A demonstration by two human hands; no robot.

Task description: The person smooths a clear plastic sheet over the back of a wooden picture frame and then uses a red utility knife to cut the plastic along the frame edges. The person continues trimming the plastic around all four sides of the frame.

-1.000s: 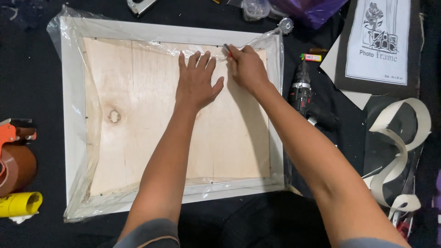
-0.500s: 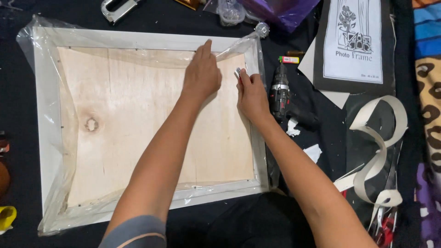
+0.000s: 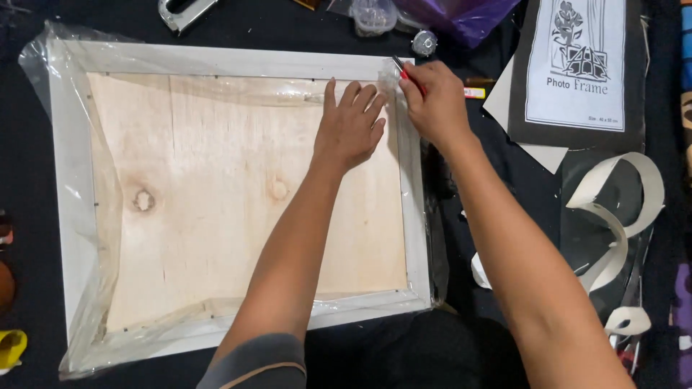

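A white picture frame lies face down on a dark surface, its plywood backing up and clear plastic wrap loose around it. My left hand presses flat, fingers spread, on the backing near the frame's top right corner. My right hand is closed on a small red-handled tool, its tip at that same corner, on the plastic.
A staple gun lies above the frame. A printed paper insert and curled white strips sit to the right. A purple bag, small clear containers and a round metal piece are at top. Tape rolls are at the left edge.
My right hand has moved up along the frame's right side to the top right corner. My left hand stays flat on the backing. The view has shifted, so the frame sits further left.
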